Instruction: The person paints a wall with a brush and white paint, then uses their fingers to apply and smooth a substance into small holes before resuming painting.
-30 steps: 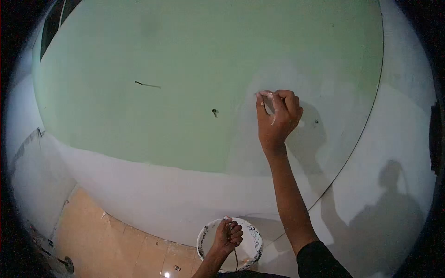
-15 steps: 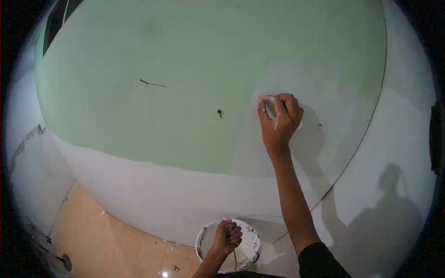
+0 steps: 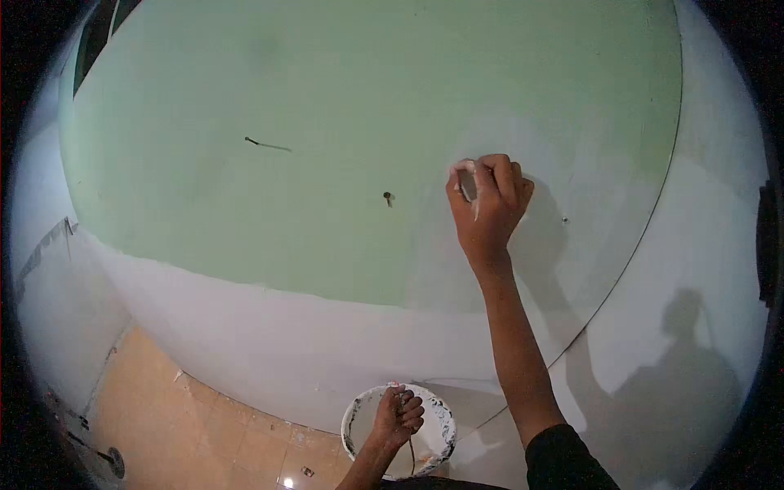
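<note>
My right hand [image 3: 490, 200] is raised against the wall, on a whitish patch [image 3: 441, 261] of its green surface [image 3: 318, 90]. Thumb and index finger curve together into a loop, white smears mark them, and the other fingers are bent. Whatever they may pinch is too small or hidden to make out. Low in the view, my left hand [image 3: 398, 416] is closed in a fist over a white bucket [image 3: 445, 420] with dark-spotted rim. A thin bent handle [image 3: 412, 453] runs down from that fist, and the bucket hangs or stands beneath it.
Two nails, one at the left [image 3: 249, 140] and one near the middle [image 3: 387, 196], stick out of the wall. A small screw or hole [image 3: 564, 220] lies right of my hand. White wall [image 3: 245, 327] borders the green below. Tan floor tiles [image 3: 188, 416] carry debris.
My right hand has shifted slightly up and left along the wall. My left hand and the bucket stay almost where they were.
</note>
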`<move>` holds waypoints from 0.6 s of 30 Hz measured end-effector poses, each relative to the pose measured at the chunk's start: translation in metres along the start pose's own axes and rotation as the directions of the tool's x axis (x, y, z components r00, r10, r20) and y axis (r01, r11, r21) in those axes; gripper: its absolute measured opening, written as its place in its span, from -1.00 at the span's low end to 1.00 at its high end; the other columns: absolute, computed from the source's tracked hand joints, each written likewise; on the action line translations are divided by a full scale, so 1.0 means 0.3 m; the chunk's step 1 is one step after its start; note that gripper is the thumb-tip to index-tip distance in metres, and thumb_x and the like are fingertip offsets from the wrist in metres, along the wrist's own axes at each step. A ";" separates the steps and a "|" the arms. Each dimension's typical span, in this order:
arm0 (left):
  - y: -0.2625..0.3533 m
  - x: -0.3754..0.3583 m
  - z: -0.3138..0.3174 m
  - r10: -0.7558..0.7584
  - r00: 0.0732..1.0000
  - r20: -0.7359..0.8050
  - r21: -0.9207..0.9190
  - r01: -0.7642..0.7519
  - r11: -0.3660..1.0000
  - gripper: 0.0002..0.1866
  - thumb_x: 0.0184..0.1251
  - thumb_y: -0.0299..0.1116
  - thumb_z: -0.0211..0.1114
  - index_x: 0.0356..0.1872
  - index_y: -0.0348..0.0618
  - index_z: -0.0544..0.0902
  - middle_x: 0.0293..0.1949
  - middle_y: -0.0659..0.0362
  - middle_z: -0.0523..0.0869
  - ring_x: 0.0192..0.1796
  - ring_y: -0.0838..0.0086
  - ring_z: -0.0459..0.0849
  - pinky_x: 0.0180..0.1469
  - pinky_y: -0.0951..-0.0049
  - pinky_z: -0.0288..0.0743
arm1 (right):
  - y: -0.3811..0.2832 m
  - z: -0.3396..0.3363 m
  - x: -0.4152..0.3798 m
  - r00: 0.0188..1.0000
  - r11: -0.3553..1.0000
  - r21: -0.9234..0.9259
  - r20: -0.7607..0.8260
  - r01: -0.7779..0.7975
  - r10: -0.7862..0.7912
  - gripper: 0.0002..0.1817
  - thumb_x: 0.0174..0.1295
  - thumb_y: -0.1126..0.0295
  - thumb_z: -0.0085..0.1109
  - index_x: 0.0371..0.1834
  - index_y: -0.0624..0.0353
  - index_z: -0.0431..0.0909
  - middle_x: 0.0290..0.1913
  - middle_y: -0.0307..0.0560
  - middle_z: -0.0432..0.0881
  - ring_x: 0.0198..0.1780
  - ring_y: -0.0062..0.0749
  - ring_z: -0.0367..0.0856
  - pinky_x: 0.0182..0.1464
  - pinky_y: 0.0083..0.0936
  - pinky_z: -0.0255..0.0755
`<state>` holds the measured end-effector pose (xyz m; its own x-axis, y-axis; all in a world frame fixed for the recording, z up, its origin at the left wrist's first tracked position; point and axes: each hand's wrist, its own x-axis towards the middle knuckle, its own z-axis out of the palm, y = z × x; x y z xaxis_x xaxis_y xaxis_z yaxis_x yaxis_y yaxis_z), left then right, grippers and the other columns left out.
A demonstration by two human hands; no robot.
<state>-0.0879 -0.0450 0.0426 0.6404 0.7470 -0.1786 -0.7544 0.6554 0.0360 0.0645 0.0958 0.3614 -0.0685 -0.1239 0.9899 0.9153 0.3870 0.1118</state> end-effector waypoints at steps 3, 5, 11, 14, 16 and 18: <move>0.000 0.001 0.011 0.007 0.999 -0.042 0.027 -0.006 1.000 -0.64 0.40 -0.11 0.11 -0.57 0.00 0.33 -0.64 0.35 0.16 -0.65 0.59 0.09 -0.66 0.56 -0.02 | -0.001 -0.041 -0.031 0.999 0.994 0.098 0.005 -0.043 0.043 -0.78 0.03 0.44 0.38 -0.28 0.07 0.54 -0.21 -0.27 0.51 -0.19 -0.35 0.47 -0.13 -0.32 0.15; 0.006 0.007 0.003 0.004 0.999 -0.034 0.032 -0.003 0.999 -0.65 0.40 -0.12 0.12 -0.57 0.00 0.33 -0.64 0.35 0.16 -0.65 0.59 0.10 -0.66 0.57 -0.02 | -0.028 -0.120 -0.042 0.984 0.950 0.259 0.044 -0.176 0.170 -0.78 0.06 0.52 0.35 -0.26 0.05 0.53 -0.19 -0.26 0.61 -0.23 -0.38 0.53 -0.06 -0.34 0.22; 0.001 0.033 -0.009 -0.014 0.999 -0.052 0.045 0.016 0.999 -0.65 0.40 -0.13 0.12 -0.58 0.00 0.33 -0.64 0.36 0.18 -0.65 0.60 0.12 -0.68 0.59 -0.02 | -0.014 -0.216 -0.054 0.948 0.888 0.332 0.094 -0.318 0.304 -0.79 -0.01 0.61 0.41 -0.34 0.10 0.64 -0.32 -0.20 0.72 -0.41 -0.50 0.57 -0.20 -0.54 0.39; -0.002 0.041 -0.012 -0.013 0.999 -0.053 0.052 0.016 0.999 -0.64 0.41 -0.11 0.09 -0.58 0.00 0.33 -0.64 0.36 0.19 -0.65 0.60 0.13 -0.68 0.60 0.00 | -0.004 -0.363 -0.029 0.894 0.820 0.357 0.139 -0.447 0.427 -0.84 0.00 0.62 0.42 -0.38 0.16 0.66 -0.35 -0.19 0.72 -0.38 -0.52 0.60 -0.24 -0.55 0.42; 0.002 0.051 -0.034 -0.052 0.999 0.005 0.017 0.052 0.998 -0.63 0.42 -0.11 0.07 -0.59 0.02 0.30 -0.64 0.36 0.16 -0.65 0.59 0.11 -0.68 0.58 -0.01 | 0.059 -0.513 -0.140 0.831 0.742 0.378 0.194 -0.554 0.522 -0.87 0.01 0.61 0.43 -0.41 0.20 0.66 -0.38 -0.14 0.71 -0.33 -0.50 0.63 -0.23 -0.53 0.46; -0.007 0.039 -0.017 -0.026 0.999 -0.046 0.066 0.029 0.997 -0.63 0.42 -0.12 0.06 -0.60 0.03 0.28 -0.64 0.36 0.14 -0.65 0.59 0.09 -0.67 0.57 -0.03 | 0.130 -0.657 -0.367 0.385 0.267 0.321 0.397 -0.908 0.833 -0.87 0.00 0.64 0.42 -0.42 0.23 0.65 -0.40 -0.08 0.68 -0.33 -0.44 0.65 -0.23 -0.49 0.50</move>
<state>-0.0794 -0.0382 0.0354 0.6527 0.7234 -0.2249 -0.7242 0.6830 0.0952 0.1859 -0.0555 0.2398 0.5780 0.6377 0.5092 0.1792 0.5096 -0.8416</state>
